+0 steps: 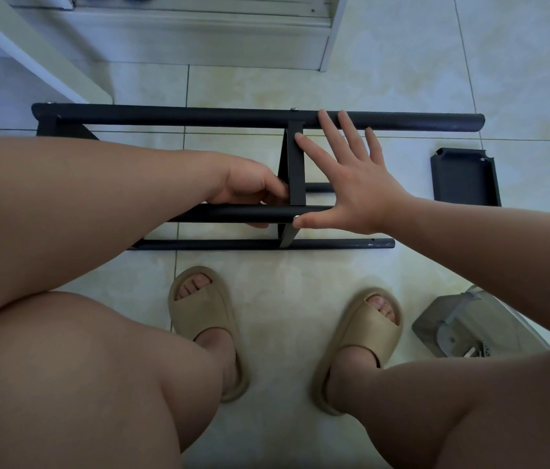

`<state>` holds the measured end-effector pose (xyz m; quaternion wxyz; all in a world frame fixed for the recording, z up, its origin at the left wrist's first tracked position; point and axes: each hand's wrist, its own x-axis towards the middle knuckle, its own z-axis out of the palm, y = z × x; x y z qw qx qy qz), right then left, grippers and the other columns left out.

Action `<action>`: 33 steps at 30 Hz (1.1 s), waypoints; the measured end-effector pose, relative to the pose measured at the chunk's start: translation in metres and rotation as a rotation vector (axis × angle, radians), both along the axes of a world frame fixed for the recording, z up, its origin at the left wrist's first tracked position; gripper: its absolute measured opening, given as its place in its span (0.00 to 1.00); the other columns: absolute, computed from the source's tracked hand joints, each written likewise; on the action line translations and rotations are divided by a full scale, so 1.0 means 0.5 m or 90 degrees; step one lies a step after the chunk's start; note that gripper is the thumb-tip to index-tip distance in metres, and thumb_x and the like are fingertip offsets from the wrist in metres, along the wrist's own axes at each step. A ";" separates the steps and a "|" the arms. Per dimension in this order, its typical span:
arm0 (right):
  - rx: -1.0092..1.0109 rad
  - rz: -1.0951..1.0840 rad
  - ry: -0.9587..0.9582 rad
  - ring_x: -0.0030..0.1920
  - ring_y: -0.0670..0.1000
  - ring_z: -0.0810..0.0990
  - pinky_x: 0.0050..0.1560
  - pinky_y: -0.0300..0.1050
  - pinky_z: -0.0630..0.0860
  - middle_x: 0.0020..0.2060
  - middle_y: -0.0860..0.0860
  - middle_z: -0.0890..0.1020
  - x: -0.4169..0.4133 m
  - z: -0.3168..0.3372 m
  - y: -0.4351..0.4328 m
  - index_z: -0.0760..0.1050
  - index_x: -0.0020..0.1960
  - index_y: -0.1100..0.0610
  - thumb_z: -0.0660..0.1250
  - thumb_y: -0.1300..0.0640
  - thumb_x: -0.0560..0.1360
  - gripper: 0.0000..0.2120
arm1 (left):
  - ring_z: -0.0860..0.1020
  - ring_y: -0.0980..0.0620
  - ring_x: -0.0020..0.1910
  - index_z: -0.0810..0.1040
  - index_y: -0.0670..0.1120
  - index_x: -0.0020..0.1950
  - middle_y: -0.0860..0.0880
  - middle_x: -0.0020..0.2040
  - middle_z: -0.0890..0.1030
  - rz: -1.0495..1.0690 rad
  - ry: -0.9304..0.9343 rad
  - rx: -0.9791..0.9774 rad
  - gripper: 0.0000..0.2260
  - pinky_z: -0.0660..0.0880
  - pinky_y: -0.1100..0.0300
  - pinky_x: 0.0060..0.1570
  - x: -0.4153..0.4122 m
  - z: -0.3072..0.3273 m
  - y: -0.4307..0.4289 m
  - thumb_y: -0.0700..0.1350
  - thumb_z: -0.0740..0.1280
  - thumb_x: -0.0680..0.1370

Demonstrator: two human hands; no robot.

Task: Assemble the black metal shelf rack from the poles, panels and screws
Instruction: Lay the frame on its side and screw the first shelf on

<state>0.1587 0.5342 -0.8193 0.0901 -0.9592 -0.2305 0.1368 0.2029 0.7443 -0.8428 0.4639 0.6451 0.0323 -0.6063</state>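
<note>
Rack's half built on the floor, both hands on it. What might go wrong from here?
1. The screw at the middle pole seems not fully seated, and only the thumb of the open right hand touches it. It may drop out or go in crooked.
2. The left hand grips that pole with its fingers against the cross panel. If the frame shifts, they could get pinched.

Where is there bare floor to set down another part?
Bare tiles lie between the far pole and the white cabinet, and between the near pole and the sandals. It is crowded at the panel, where the left hand grips the middle pole beside the right hand.
</note>
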 end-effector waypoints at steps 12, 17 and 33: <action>-0.002 0.000 0.002 0.81 0.57 0.33 0.78 0.65 0.37 0.82 0.51 0.37 -0.001 0.001 0.000 0.42 0.83 0.42 0.53 0.16 0.62 0.57 | 0.79 0.53 0.45 0.78 0.48 0.54 0.50 0.47 0.82 0.008 -0.009 -0.014 0.09 0.76 0.58 0.48 0.002 0.002 0.001 0.37 0.61 0.80; -0.006 0.000 0.000 0.81 0.57 0.33 0.78 0.66 0.37 0.82 0.51 0.36 -0.001 0.002 0.000 0.42 0.83 0.43 0.53 0.17 0.62 0.57 | 0.80 0.55 0.45 0.81 0.49 0.53 0.53 0.44 0.83 -0.025 -0.022 0.030 0.07 0.76 0.56 0.53 -0.001 -0.002 -0.002 0.46 0.64 0.80; -0.004 0.003 -0.001 0.80 0.57 0.33 0.78 0.66 0.37 0.82 0.52 0.37 -0.003 0.001 0.001 0.42 0.83 0.43 0.53 0.17 0.62 0.57 | 0.80 0.55 0.45 0.82 0.49 0.51 0.53 0.43 0.84 -0.020 -0.032 0.044 0.06 0.77 0.57 0.51 -0.003 -0.007 -0.002 0.45 0.65 0.79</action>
